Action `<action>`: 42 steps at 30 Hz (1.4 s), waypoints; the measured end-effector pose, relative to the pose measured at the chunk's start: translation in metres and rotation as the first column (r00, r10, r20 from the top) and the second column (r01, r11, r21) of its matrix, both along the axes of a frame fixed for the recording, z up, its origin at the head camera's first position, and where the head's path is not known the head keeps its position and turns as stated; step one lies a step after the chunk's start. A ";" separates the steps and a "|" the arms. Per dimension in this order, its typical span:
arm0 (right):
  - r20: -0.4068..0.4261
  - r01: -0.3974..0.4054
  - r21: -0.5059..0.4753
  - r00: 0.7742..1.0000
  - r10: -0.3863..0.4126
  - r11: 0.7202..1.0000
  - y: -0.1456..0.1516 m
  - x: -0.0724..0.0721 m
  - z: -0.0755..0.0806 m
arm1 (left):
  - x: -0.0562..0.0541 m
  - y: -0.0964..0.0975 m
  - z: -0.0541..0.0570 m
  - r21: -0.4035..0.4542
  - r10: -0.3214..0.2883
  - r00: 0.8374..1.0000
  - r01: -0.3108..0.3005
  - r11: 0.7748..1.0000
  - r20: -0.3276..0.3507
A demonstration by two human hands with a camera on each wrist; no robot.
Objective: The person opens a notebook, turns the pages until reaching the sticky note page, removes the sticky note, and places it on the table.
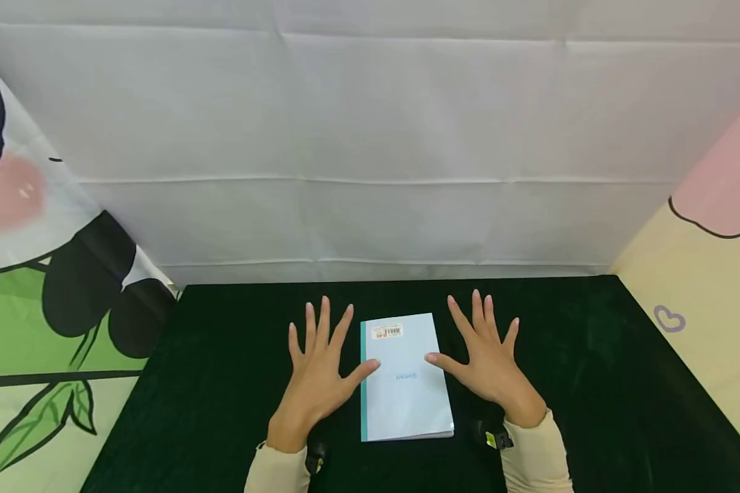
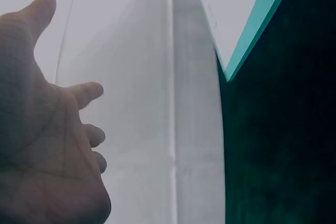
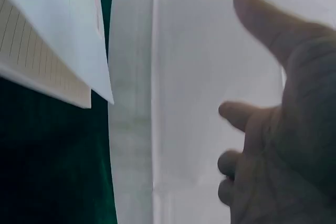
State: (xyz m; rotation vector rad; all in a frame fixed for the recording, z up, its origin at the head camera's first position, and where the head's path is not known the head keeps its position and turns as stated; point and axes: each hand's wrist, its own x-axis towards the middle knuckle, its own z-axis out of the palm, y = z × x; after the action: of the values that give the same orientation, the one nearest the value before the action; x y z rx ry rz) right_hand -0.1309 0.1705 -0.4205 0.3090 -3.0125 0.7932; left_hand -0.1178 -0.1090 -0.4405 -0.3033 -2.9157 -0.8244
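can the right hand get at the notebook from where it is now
Probably yes: the right hand looks free, its fingers spread, and in the head view its thumb overlaps the edge of the notebook. Nothing visible blocks the way.

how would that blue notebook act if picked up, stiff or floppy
The blue notebook may flex or fan open, since its cover stands away from the lined pages at the open side. Lifting by the teal spine, where it looks bound, might keep it together better. Lying flat on the dark green surface, it seems unlikely to roll or tip.
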 end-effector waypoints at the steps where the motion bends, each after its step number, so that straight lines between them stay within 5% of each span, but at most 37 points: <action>1: 0.002 -0.018 -0.002 1.000 0.018 1.000 0.001 0.001 -0.001 | 0.001 0.003 -0.002 -0.005 -0.019 1.000 0.019 1.000 0.000; 13: 0.043 -0.239 -0.027 0.970 0.240 0.971 -0.007 0.016 -0.023 | 0.013 0.022 -0.018 -0.004 -0.139 0.989 0.140 0.990 0.055; 21: 0.179 -0.341 -0.038 0.922 0.342 0.939 -0.011 0.024 -0.037 | 0.016 0.031 -0.024 0.011 -0.251 0.947 0.254 0.967 0.199; 30: 0.252 -0.360 -0.016 0.901 0.353 0.933 -0.012 0.023 -0.036 | 0.017 0.036 -0.022 -0.003 -0.297 0.883 0.320 0.947 0.364; 37: 0.301 -0.355 0.012 0.893 0.335 0.935 -0.014 0.022 -0.036 | 0.021 0.040 -0.021 0.008 -0.321 0.862 0.346 0.938 0.391; 42: 0.330 -0.351 0.004 0.884 0.330 0.936 -0.015 0.023 -0.035 | 0.024 0.045 -0.017 -0.015 -0.318 0.867 0.350 0.937 0.384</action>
State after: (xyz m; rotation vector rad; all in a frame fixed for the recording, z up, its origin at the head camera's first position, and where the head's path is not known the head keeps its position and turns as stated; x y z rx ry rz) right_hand -0.1079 0.1552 -0.4553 0.8079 -3.3479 0.8415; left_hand -0.0942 -0.0642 -0.4579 -0.7585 -3.3185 -0.8894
